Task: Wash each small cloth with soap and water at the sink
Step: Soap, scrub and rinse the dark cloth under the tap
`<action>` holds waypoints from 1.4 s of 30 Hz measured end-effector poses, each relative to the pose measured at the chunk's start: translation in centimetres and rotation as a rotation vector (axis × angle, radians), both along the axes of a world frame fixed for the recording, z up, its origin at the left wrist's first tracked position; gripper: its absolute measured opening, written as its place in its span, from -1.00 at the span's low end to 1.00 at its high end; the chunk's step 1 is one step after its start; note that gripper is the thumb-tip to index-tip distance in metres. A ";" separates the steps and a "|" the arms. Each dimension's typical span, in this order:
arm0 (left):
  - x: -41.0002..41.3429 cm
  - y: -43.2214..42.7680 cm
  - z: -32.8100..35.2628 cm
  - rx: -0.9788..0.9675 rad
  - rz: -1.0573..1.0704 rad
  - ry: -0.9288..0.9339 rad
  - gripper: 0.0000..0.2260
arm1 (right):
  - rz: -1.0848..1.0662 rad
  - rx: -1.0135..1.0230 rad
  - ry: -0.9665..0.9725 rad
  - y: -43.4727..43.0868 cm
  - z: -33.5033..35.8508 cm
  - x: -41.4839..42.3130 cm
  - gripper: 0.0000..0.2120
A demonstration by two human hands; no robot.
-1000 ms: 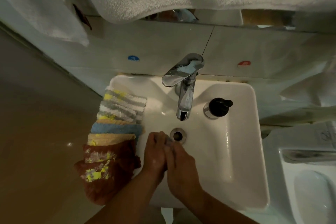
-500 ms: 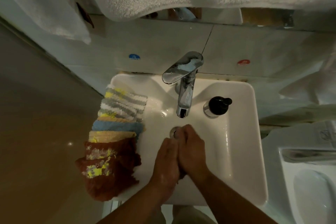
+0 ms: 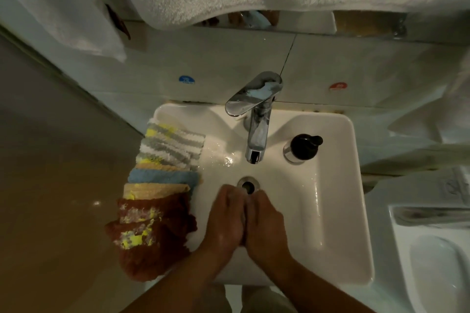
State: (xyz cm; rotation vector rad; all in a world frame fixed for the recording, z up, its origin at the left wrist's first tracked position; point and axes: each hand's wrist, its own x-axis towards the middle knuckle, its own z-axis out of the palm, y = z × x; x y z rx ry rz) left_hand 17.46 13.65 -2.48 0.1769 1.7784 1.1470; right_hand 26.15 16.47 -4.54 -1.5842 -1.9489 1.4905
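While the left hand (image 3: 225, 218) and right hand (image 3: 264, 223) press shut together, perhaps on something unseen, the soft, light cloths (image 3: 162, 180) draped on the sink (image 3: 338, 211) rim want pinching by an edge.

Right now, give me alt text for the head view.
Left hand and right hand press together over the white sink, just below the drain. Small cloths overlap along its left rim; faucet and soap dispenser stand behind.
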 end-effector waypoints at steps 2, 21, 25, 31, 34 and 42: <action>-1.0 0.8 -0.6 -0.026 0.117 0.011 -0.80 | 0.090 -0.003 0.051 -1.4 1.2 -0.3 -0.90; 0.2 0.2 0.0 0.088 -0.291 0.303 -0.84 | -0.040 -0.011 -0.086 0.9 -1.0 0.9 -0.82; -1.3 1.2 -1.6 -0.011 -0.081 0.305 -0.86 | -0.001 0.011 0.076 -0.8 1.3 -0.5 -0.84; 1.9 -0.4 1.2 0.078 -0.227 0.131 -0.84 | -0.181 -0.053 -0.089 2.8 -1.7 0.1 -0.78; -0.9 1.2 -1.2 -0.002 0.007 0.209 -0.83 | -0.004 -0.070 0.035 -1.5 0.9 0.4 -0.81; 1.3 -0.1 0.6 0.116 -0.201 0.094 -0.77 | -0.180 0.005 0.015 2.7 -1.1 -0.1 -0.79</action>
